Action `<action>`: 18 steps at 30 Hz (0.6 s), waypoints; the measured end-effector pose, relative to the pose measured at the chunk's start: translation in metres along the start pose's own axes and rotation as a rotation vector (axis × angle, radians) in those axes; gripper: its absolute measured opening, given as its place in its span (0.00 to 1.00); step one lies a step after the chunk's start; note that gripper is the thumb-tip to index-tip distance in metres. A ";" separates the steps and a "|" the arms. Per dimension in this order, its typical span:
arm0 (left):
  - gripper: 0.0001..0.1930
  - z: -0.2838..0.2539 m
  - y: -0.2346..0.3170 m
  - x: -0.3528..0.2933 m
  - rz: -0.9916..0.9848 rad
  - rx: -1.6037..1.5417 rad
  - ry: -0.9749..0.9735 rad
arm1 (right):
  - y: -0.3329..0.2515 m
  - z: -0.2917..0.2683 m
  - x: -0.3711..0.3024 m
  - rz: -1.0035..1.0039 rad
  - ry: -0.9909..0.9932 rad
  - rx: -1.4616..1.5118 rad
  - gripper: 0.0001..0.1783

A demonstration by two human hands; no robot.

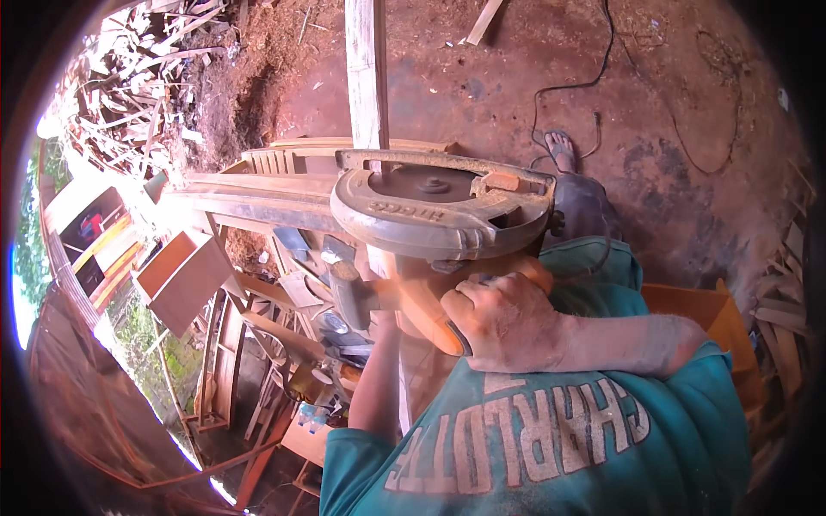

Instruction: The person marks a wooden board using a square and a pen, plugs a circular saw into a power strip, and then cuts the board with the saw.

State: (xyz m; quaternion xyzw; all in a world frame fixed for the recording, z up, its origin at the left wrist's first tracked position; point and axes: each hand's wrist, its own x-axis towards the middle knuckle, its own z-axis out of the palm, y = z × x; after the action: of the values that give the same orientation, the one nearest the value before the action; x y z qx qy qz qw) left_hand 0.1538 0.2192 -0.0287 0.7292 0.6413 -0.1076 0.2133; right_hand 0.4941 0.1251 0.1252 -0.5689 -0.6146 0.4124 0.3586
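Note:
An orange and grey circular saw (439,228) lies across a long pale wooden plank (367,77), its round guard and base plate uppermost in view. My right hand (503,318) is closed round the saw's orange handle, the forearm bent in from the right. My left forearm (376,391) reaches up beside the plank, under the saw's motor housing (346,292). The saw body covers most of my left hand, so its fingers and anything in them are hidden. Dust coats the saw's guard.
Wooden frame pieces (258,193) lie below and left of the saw. A heap of offcuts (138,95) fills the far left. A black cable (572,86) runs over the reddish dirt floor near a sandalled foot (561,150). An orange-brown wooden box (701,322) stands at right.

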 end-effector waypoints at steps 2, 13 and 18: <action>0.28 0.001 0.000 0.001 -0.001 0.001 -0.006 | 0.001 -0.001 0.001 -0.001 -0.002 0.008 0.12; 0.28 0.002 0.005 -0.007 -0.002 0.016 -0.019 | -0.003 -0.012 0.010 0.047 -0.173 0.104 0.20; 0.28 0.004 0.008 -0.019 -0.013 0.015 -0.024 | -0.005 -0.010 0.016 0.062 -0.205 0.094 0.20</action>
State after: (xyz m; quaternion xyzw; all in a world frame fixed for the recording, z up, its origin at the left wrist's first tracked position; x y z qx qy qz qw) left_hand 0.1592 0.2000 -0.0232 0.7252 0.6426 -0.1224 0.2149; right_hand 0.4999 0.1416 0.1339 -0.5249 -0.6101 0.5076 0.3076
